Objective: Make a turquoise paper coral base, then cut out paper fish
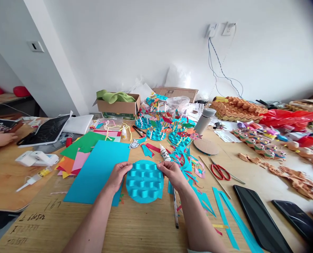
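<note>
A round blue paper disc (145, 181) with rows of raised, folded paper strips is held up in front of me, tilted to face me. My left hand (119, 174) pinches its upper left edge between thumb and fingers. At the upper right edge, my right hand (172, 173) pinches it the same way. A large blue paper sheet (98, 172) lies to the left, beside and partly under my left hand. Just behind the disc rests a white glue bottle (165, 153), and blue paper scraps (190, 175) are strewn around my right forearm.
Red-handled scissors (220, 172), a thin wooden stick (215, 178) and two dark phones (259, 214) (294, 218) lie at right. Finished-looking blue paper pieces (156, 131) stand behind, beside a grey bottle (205, 121). A white glue gun (37, 159) sits left. Another person's hand (1, 139) shows at far left.
</note>
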Available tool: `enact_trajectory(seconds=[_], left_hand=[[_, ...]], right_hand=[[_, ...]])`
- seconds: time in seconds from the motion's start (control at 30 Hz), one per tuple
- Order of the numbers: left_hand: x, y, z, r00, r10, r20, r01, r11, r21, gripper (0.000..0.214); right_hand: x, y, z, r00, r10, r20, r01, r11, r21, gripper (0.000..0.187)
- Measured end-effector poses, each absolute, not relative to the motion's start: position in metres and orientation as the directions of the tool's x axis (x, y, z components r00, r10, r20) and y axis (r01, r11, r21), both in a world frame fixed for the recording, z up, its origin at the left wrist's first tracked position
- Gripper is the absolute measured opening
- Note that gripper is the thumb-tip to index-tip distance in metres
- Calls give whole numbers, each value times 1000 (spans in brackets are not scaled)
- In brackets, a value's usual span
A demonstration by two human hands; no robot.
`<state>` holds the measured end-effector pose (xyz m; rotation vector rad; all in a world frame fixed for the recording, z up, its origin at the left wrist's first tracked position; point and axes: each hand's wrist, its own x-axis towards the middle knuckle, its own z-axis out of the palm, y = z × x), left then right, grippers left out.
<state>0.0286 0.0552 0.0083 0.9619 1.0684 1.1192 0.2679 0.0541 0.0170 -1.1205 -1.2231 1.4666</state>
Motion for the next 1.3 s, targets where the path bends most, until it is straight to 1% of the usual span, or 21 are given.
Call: enact_trajectory(seconds=[0.13,0.23,0.3,0.4,0.6,0.77,0.93,1.03,1.2,1.3], left_hand=[[29,54,9,111,978,-175,-196,194,961,27],[28,55,10,111,976,-185,-196,204,959,27],[28,55,11,106,976,-192,-205,210,956,27],[27,57,12,75,977,-200,-232,212,949,28],[26,58,14,7,979,-204,-277,198,940,28],[27,58,14,3,980,-199,-284,192,939,27],[28,58,9,2,983,-184,-282,177,943,27],[27,59,6,-10,985,-174,-282,164,945,26],[26,60,5,-25,986,-163,-292,149,945,28],[27,60,6,-25,987,-162,-294,147,945,29]], right_hand=[[267,54,15,-190,978,-80,-80,-96,-992,44],[267,54,14,-195,978,-72,-114,-96,-989,48],[267,55,14,-197,976,-93,-152,-124,-981,52],[268,54,15,-209,967,-144,-180,-183,-967,54],[269,52,20,-248,963,-104,-114,-135,-984,53],[268,51,23,-248,966,-69,-64,-88,-994,51],[269,53,18,-210,977,-40,-13,-44,-999,50],[269,54,15,-206,977,-46,-37,-55,-998,52],[268,54,13,-222,968,-114,-116,-143,-983,55],[268,53,12,-247,964,-103,-122,-137,-983,53]])
